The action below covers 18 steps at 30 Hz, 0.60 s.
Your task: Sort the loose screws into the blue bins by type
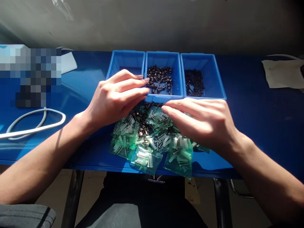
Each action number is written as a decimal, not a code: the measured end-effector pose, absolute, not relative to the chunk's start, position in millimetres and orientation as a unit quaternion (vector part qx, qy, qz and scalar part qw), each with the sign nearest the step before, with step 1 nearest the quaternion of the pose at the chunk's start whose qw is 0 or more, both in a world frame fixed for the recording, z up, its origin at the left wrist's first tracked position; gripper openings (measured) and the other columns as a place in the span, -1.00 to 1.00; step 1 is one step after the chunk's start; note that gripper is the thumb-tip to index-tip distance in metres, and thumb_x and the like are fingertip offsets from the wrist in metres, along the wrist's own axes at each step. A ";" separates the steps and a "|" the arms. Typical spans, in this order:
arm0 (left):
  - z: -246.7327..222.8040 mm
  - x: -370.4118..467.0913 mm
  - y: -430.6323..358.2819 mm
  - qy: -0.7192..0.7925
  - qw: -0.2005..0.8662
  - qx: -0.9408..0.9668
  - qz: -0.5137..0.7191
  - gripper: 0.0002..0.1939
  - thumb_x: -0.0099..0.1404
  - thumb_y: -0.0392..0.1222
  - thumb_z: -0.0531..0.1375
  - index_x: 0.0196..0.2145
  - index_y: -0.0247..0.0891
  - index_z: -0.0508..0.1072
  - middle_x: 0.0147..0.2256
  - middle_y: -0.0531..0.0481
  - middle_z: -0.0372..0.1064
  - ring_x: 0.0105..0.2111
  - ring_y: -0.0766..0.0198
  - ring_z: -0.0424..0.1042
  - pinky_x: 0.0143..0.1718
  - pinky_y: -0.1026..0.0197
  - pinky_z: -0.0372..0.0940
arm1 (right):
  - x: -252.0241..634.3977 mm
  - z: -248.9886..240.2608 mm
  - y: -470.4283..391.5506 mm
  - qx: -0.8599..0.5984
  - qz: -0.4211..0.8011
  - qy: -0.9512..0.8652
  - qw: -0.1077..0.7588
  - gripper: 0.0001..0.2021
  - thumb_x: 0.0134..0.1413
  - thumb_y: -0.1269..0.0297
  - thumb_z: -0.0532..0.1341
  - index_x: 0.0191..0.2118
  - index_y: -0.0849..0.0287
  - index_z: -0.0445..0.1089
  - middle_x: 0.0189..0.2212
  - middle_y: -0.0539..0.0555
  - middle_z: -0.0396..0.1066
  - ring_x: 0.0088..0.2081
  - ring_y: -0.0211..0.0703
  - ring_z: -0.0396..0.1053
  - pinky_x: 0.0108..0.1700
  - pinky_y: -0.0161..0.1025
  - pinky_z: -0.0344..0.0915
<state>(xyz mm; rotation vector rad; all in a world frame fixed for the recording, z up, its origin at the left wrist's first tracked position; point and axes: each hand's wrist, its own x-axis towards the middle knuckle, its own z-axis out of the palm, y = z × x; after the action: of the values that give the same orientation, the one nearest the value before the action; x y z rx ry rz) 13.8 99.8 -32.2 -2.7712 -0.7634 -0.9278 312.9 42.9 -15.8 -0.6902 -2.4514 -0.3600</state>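
Three blue bins stand side by side. The middle bin [163, 97] holds dark bolts with washers, the right bin [220, 84] holds dark screws, and the left bin [127, 58] shows a bare floor where visible. Over the left bin's front corner lies my left hand [116, 95], open, fingers stretched toward the middle bin. My right hand [201, 120] is open, palm down, at the front edge of the middle and right bins. Between and below the hands, green-tinted clear bags [179, 155] of white plugs and screws lie piled with loose dark bolts [142, 125]. Both palms are hidden.
A white cable [35, 129] loops on the blue table [256, 126] at the left, near a pixelated area and a white card [68, 62]. At the far right lies a beige sheet [282, 74]. A grey wall stands behind the table.
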 end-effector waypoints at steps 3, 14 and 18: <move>-33.0 13.6 99.9 -0.249 0.042 -0.914 -0.316 -0.68 0.63 -0.20 0.30 0.24 0.07 0.62 0.20 0.02 0.65 0.21 -0.02 0.65 0.17 -0.19 0.69 | 307.9 -17.2 39.9 -0.263 -0.209 -0.922 0.190 -0.81 0.51 0.57 0.26 0.03 0.29 0.63 -0.04 0.16 0.76 -0.29 -0.21 0.63 -0.44 -0.23 0.39; -31.3 14.3 99.3 -0.243 0.057 -0.916 -0.313 -0.71 0.64 -0.23 0.29 0.23 0.02 0.60 0.19 -0.01 0.65 0.19 -0.02 0.65 0.13 -0.14 0.67 | 300.6 -23.2 54.3 -0.241 -0.207 -0.933 0.171 -0.76 0.48 0.62 0.22 -0.20 0.27 0.58 -0.29 0.06 0.62 -0.38 -0.24 0.46 -0.49 -0.18 0.24; -30.8 14.1 99.2 -0.241 0.053 -0.916 -0.317 -0.70 0.63 -0.23 0.30 0.23 0.05 0.60 0.20 0.01 0.65 0.20 -0.01 0.65 0.14 -0.15 0.67 | 302.2 -23.9 56.8 -0.264 -0.137 -0.933 0.204 -0.73 0.54 0.52 0.21 -0.24 0.14 0.58 -0.19 0.07 0.72 -0.34 -0.23 0.59 -0.41 -0.25 0.46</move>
<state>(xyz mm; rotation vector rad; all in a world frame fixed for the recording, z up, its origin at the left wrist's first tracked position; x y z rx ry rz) 14.1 99.2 -30.8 -2.7832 -0.7339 -0.9638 302.2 56.8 -23.9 -0.7355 -2.6028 -0.3827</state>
